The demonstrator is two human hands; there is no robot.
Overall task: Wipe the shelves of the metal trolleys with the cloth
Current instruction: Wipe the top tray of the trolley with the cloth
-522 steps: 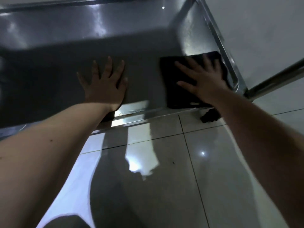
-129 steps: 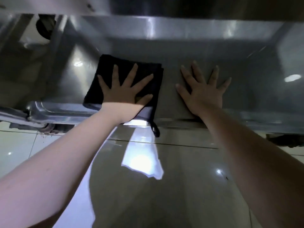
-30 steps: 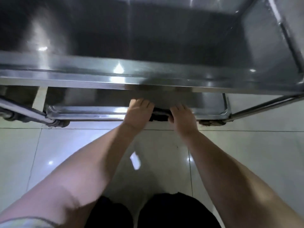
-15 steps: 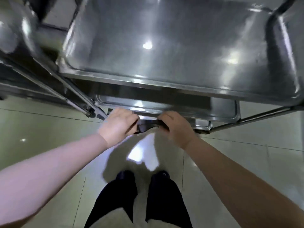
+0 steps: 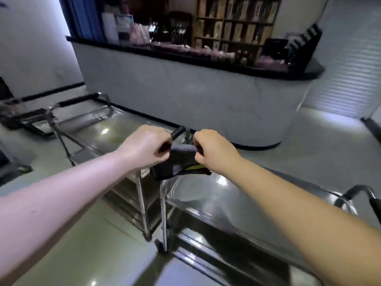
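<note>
A dark cloth (image 5: 177, 162) with a yellow-green label hangs in the air between my hands, above the gap between two metal trolleys. My left hand (image 5: 144, 147) grips its left end and my right hand (image 5: 214, 149) grips its right end, both with curled fingers. The nearer trolley (image 5: 226, 205) has a shiny steel top shelf at the right, with lower shelves below it. A second trolley (image 5: 115, 135) stands behind and to the left, with a black-sleeved handle.
A white curved counter (image 5: 185, 96) with a black top stands behind the trolleys, a bookshelf (image 5: 233, 19) beyond it. A third trolley (image 5: 68, 112) with a black handle stands at the left. The near trolley's handle (image 5: 362, 195) curves up at the right edge. Glossy tiled floor surrounds everything.
I have risen from the bottom shelf; the view now looks out over the trolley tops. Both hands lifted the cloth from the low shelf edge up above the top shelves.
</note>
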